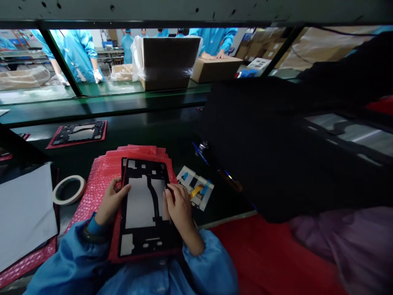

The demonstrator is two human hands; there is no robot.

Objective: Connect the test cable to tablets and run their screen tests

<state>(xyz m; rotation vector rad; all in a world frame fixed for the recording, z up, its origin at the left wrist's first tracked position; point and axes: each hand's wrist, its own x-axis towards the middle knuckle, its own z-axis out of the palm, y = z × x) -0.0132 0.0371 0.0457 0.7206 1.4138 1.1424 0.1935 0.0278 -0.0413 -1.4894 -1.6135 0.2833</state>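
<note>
In front of me a flat black tablet frame (141,205) with pale grey panels and a dark curved strip lies tilted over red bubble wrap bags (100,172). My left hand (112,200) grips its left edge, thumb on top and fingers beneath. At the right edge, my right hand (179,209) has its fingers bent and pressed against the frame's side. Another black edge shows just behind the frame's upper left corner. Close to my right hand lies a small pale component sheet (199,192) with blue tabs and an orange strip.
A tape roll (69,190) and white sheets (24,213) lie at left. Another black frame (80,133) rests on red wrap farther back. Large black material (258,143) covers the right side. Beyond the green ledge stand cardboard boxes (170,61) and co-workers in blue (73,53). A beam crosses overhead.
</note>
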